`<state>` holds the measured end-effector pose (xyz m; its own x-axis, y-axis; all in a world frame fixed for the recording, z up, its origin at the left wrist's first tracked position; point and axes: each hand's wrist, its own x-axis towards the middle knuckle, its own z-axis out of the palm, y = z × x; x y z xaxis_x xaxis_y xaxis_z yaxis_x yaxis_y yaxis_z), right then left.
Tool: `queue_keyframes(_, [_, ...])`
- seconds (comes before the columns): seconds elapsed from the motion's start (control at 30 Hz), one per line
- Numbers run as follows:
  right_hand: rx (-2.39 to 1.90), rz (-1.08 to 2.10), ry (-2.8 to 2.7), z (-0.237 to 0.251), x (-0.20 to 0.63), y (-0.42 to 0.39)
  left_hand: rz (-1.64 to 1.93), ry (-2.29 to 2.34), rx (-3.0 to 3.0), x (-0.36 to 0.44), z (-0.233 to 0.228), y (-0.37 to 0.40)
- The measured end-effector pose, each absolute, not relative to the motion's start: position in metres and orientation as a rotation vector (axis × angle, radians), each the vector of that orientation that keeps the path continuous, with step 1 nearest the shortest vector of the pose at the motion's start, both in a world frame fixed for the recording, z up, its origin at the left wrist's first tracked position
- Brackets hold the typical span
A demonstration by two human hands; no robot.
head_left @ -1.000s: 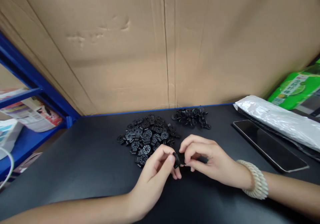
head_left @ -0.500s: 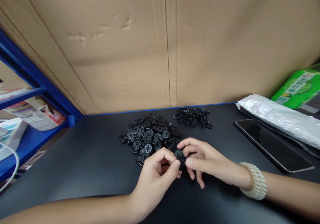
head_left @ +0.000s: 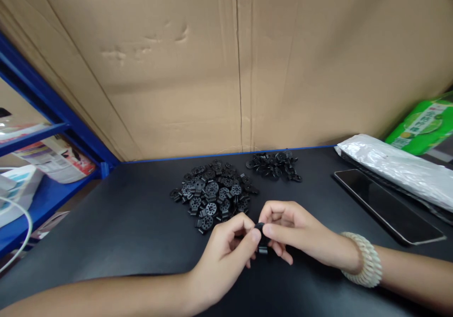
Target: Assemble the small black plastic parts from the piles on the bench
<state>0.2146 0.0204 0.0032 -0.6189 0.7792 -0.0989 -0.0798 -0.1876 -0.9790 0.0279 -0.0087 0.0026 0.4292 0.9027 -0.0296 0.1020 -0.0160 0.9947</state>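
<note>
Held part: glossy plastic
Heap of parts: plastic, low sheen
Surface: smooth, matt
Panel at surface's far edge: creased matt cardboard
Phone screen: glossy
Pouch: wrinkled, shiny film

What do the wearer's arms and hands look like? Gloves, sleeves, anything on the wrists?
Left hand and right hand: no gloves. No sleeves on the visible forearms. Right wrist wears a pale, off-white coiled band, ridged like a spiral cord; left wrist has nothing on it.
</note>
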Motion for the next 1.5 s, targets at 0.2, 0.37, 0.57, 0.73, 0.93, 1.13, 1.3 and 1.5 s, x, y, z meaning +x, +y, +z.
queue_keyframes(0.2, [-0.878,1.876,-1.513,0.001,0.212,0.017,0.883,0.996,1.473,0.026,0.002,-0.009])
queue_keyframes(0.37, [-0.870,1.764,-1.610,0.000,0.213,0.015,0.891,0.976,1.476,0.026,0.004,-0.009])
queue_keyframes(0.57, [-0.854,1.596,-1.720,0.003,0.214,0.011,0.892,0.969,1.468,0.026,0.004,-0.009])
queue_keyframes(0.73, [-0.871,1.456,-1.819,0.003,0.215,0.010,0.898,0.968,1.458,0.028,0.004,-0.009])
queue_keyframes(0.93, [-0.920,1.317,-1.895,0.002,0.216,0.010,0.872,0.956,1.468,0.028,0.005,-0.009])
queue_keyframes(1.13, [-0.921,1.308,-1.913,0.004,0.215,0.009,0.873,0.955,1.473,0.027,0.007,-0.010])
queue_keyframes(1.3, [-0.896,1.400,-1.880,0.006,0.216,0.008,0.858,0.973,1.474,0.027,0.009,-0.013])
queue_keyframes(1.5, [-0.836,1.543,-1.771,0.006,0.218,0.009,0.940,1.088,1.933,0.019,0.042,0.004])
